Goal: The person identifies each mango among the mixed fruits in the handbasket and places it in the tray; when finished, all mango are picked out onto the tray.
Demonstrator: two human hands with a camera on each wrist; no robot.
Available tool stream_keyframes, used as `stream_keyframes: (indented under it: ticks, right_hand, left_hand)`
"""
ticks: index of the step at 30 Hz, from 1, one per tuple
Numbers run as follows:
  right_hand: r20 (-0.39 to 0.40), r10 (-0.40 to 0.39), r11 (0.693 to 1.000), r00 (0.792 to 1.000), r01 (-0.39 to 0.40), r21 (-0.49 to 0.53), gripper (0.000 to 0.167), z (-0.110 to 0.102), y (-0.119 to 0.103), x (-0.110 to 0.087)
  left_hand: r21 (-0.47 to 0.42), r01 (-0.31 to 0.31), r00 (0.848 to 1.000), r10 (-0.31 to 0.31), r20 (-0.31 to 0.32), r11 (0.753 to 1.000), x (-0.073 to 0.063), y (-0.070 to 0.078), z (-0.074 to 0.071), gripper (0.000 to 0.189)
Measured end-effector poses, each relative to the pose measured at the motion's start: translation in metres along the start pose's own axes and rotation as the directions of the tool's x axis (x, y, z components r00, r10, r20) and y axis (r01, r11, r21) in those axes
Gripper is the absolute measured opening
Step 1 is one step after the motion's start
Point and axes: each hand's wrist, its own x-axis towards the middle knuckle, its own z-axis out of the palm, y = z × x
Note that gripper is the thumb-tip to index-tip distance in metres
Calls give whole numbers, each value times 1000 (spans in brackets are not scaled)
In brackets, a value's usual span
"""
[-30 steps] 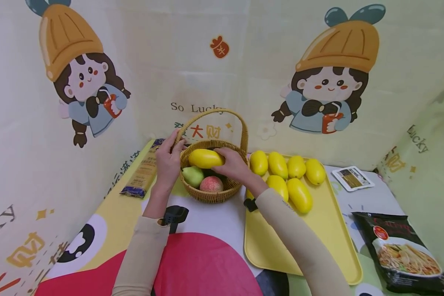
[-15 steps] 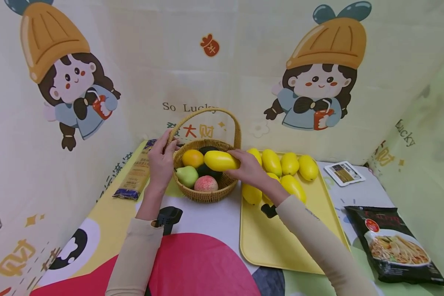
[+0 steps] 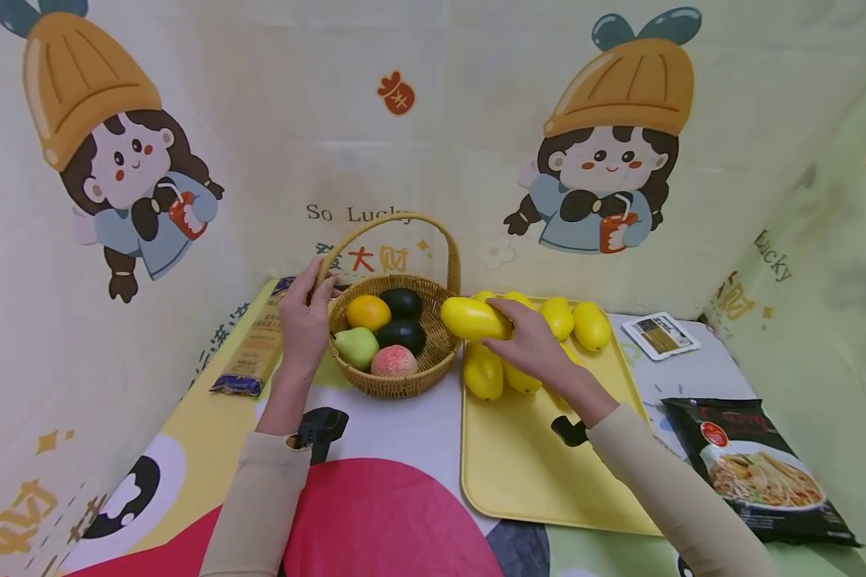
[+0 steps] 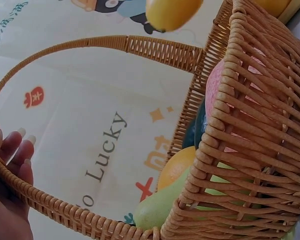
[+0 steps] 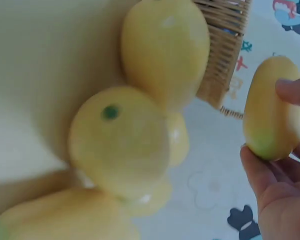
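Note:
My left hand (image 3: 305, 320) grips the left side of the handle of a wicker basket (image 3: 404, 388); the left wrist view shows the fingers (image 4: 12, 150) by the handle. Inside the basket lie an orange (image 3: 368, 312), a green pear (image 3: 357, 347), a pink peach (image 3: 394, 362) and two dark oval fruits, like avocados (image 3: 402, 304). My right hand (image 3: 530, 344) holds a yellow mango (image 3: 469, 318) between thumb and fingers. That mango hangs past the basket's right rim, over the tray's left edge. Its green-tinged end shows in the right wrist view.
A yellow tray (image 3: 548, 481) bears several more mangoes (image 3: 485, 373) right of the basket. At far right are a white packet (image 3: 661, 336) and a black noodle bag (image 3: 758, 469). A long tan packet (image 3: 252, 353) lies left. Printed cloth walls (image 3: 433, 104) stand behind.
My right hand has carried the mango from above the basket's fruit rightward, past the rim toward the tray. The orange and dark fruits now show fully. My left hand stays at the handle.

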Motion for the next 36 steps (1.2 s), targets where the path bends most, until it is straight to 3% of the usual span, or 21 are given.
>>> stream_keyframes:
  ticks: [5, 11, 19, 27, 36]
  right_hand:
    - [-37, 33, 999, 999, -34, -32, 68, -14, 13, -18]
    - [-74, 106, 992, 992, -110, -60, 65, -31, 30, -36]
    - [-160, 193, 977, 968, -206, -64, 64, -50, 56, -63]
    - [-230, 278, 946, 933, -307, -102, 64, -64, 81, -96]
    - [-260, 321, 918, 911, -367, -149, 60, -63, 105, -128]
  left_hand:
    - [14, -29, 999, 29, -18, 999, 4, -26, 1, 41]
    - [8, -24, 999, 24, -30, 1000, 3, -24, 1, 41]
    - [18, -26, 999, 27, -25, 999, 1, -6, 2, 41]
    - [13, -25, 999, 25, -33, 1000, 3, -23, 0, 41]
    - [11, -28, 999, 29, -29, 1000, 4, -26, 1, 41]
